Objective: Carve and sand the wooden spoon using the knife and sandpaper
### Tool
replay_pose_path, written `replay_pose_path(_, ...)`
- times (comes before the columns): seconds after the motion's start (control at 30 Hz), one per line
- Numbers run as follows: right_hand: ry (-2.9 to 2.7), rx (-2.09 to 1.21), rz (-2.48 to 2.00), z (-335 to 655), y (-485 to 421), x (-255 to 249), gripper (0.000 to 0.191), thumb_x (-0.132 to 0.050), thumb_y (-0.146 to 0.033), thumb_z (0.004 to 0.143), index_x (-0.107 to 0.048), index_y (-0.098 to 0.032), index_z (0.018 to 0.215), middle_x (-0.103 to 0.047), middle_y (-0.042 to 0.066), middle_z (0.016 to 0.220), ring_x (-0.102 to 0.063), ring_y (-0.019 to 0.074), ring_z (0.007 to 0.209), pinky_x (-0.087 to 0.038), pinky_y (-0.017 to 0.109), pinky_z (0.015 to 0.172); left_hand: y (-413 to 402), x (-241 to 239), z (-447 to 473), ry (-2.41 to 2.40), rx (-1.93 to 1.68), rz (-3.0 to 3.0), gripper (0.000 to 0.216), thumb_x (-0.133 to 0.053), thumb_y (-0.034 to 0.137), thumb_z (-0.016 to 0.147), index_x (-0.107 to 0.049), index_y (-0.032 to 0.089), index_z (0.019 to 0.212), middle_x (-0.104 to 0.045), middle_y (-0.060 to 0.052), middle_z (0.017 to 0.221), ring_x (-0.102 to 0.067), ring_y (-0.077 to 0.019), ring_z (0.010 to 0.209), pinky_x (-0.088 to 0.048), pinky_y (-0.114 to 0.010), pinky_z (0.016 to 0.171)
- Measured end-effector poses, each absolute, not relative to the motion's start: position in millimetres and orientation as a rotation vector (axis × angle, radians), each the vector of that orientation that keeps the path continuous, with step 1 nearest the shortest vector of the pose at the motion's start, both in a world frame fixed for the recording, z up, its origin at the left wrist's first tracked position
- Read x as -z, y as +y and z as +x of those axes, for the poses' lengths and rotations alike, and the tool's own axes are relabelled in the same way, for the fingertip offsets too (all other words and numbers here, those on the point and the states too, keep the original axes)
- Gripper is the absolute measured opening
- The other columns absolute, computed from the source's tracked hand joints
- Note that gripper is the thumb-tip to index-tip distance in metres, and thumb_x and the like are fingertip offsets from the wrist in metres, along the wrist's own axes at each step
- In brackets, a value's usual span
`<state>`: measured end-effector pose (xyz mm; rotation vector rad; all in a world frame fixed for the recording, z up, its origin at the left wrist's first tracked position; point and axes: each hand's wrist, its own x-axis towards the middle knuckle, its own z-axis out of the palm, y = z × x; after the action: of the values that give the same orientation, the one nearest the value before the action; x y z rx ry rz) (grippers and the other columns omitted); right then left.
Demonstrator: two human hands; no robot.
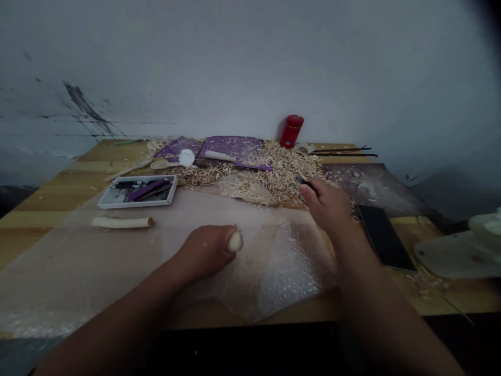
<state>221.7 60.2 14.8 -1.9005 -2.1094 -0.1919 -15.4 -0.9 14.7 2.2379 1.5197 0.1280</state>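
Observation:
My left hand (207, 249) is closed around a pale piece of wood (235, 242), whose rounded end shows beside the thumb; the rest is hidden in the fist. Further right and higher, my right hand (326, 201) grips a dark-handled knife (303, 181), mostly covered by the fingers, with the thumb along it. That hand hovers at the edge of a heap of wood shavings (289, 169). Below my left hand lies a clear plastic sheet (129, 261). A peeled wooden stick (122, 223) rests on the sheet to the left.
A white tray (174, 193) holds pens and purple tools. Behind it lie wooden spoons (160, 164) and purple sheets (230, 145). A red bottle (291, 130) stands by the wall. On the right are a black phone (385, 237), thin dark rods (344, 154) and a pale stand (462, 256).

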Motion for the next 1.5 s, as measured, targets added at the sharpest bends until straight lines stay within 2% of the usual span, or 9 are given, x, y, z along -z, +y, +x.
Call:
replay_pose_path(0.13, -2.236, 0.020, -1.638, 208.8, 52.4, -9.7, 0.041, -0.024, -0.050, 0.084, -0.052, -0.020, 0.081, -0.059, 0.003, 0.067, -0.053, 0.0160, 0.061, -0.023, 0.023, 0.050, 3.9, -14.8, -11.6, 1.377, -0.453, 1.947, 0.024, -0.050, 0.040, 0.069, -0.041, 0.019, 0.066, -0.043, 0.004, 0.058, -0.040, -0.0104, 0.054, -0.028, -0.021, 0.049)
replay_pose_path(0.27, -2.220, -0.078, -1.505, 191.5, 43.2, -4.5, 0.039, -0.024, -0.048, 0.085, -0.050, -0.019, 0.079, -0.057, 0.002, 0.064, -0.052, 0.0148, 0.060, -0.025, 0.022, 0.051, 1.0, -10.8, -8.8, 1.113, -0.666, 1.517, 0.020, -0.040, 0.038, 0.078, -0.038, 0.019, 0.073, -0.040, 0.007, 0.053, -0.040, -0.0071, 0.044, -0.033, -0.018, 0.042)
replay_pose_path(0.47, -2.352, -0.129, -1.314, 178.1, 30.9, -6.7, 0.040, -0.024, -0.048, 0.085, -0.050, -0.018, 0.078, -0.057, 0.002, 0.066, -0.052, 0.0145, 0.063, -0.027, 0.023, 0.054, -0.3, -9.1, -7.7, 1.114, -0.785, 1.294, 0.022, -0.046, 0.034, 0.076, -0.046, 0.019, 0.091, -0.047, 0.007, 0.051, -0.039, -0.0048, 0.034, -0.032, -0.017, 0.035)
replay_pose_path(0.7, -2.518, -0.088, -1.259, 162.2, 19.1, -14.8, 0.045, -0.023, -0.052, 0.084, -0.049, -0.017, 0.074, -0.056, 0.001, 0.064, -0.049, 0.0128, 0.057, -0.021, 0.024, 0.051, -0.3, -11.4, -7.8, 1.299, -0.720, 1.458, 0.019, -0.044, 0.036, 0.076, -0.042, 0.018, 0.070, -0.041, 0.008, 0.043, -0.037, -0.0062, 0.033, -0.030, -0.017, 0.034)
replay_pose_path(0.9, -2.554, -0.034, -1.305, 164.3, 18.0, -15.6, 0.045, -0.022, -0.052, 0.084, -0.051, -0.019, 0.076, -0.058, 0.002, 0.066, -0.049, 0.0136, 0.058, -0.021, 0.025, 0.052, 0.7, -15.6, -7.8, 1.478, -0.690, 1.716, 0.017, -0.046, 0.031, 0.072, -0.044, 0.017, 0.061, -0.041, 0.005, 0.050, -0.036, -0.0078, 0.046, -0.028, -0.019, 0.043)
replay_pose_path(1.13, -2.525, 0.079, -1.396, 166.7, 24.8, -13.4, 0.043, -0.026, -0.054, 0.082, -0.053, -0.020, 0.077, -0.060, 0.004, 0.072, -0.052, 0.0172, 0.066, -0.025, 0.026, 0.056, -3.1, -15.7, -7.8, 1.463, -0.698, 1.544, 0.019, -0.045, 0.035, 0.072, -0.044, 0.018, 0.062, -0.039, 0.007, 0.044, -0.034, -0.0074, 0.040, -0.025, -0.019, 0.039)
replay_pose_path(1.3, -2.063, 0.177, -1.996, 206.7, 51.9, -15.8, 0.046, -0.021, -0.051, 0.084, -0.055, -0.020, 0.081, -0.061, 0.005, 0.067, -0.052, 0.0161, 0.056, -0.021, 0.024, 0.048, -10.7, -20.6, -6.4, 1.391, -0.625, 1.387, 0.016, -0.046, 0.034, 0.072, -0.046, 0.018, 0.067, -0.041, 0.007, 0.042, -0.036, -0.0066, 0.033, -0.026, -0.017, 0.032)
replay_pose_path(1.37, -2.077, 0.121, -1.939, 210.8, 54.8, -12.4, 0.046, -0.019, -0.049, 0.085, -0.054, -0.020, 0.084, -0.061, 0.005, 0.069, -0.053, 0.0159, 0.060, -0.023, 0.024, 0.048, -8.0, -19.9, -6.8, 1.377, -0.648, 1.318, 0.015, -0.047, 0.033, 0.072, -0.045, 0.018, 0.070, -0.041, 0.008, 0.040, -0.036, -0.0069, 0.030, -0.025, -0.017, 0.028)
replay_pose_path(1.5, -2.476, -0.157, -1.670, 184.3, 48.0, 2.4, 0.042, -0.027, -0.050, 0.084, -0.056, -0.020, 0.084, -0.061, 0.004, 0.074, -0.055, 0.0156, 0.067, -0.030, 0.023, 0.054, 2.8, -11.7, -10.9, 1.314, -0.847, 1.222, 0.016, -0.049, 0.032, 0.072, -0.043, 0.018, 0.071, -0.039, 0.009, 0.037, -0.036, -0.0064, 0.027, -0.026, -0.016, 0.027)
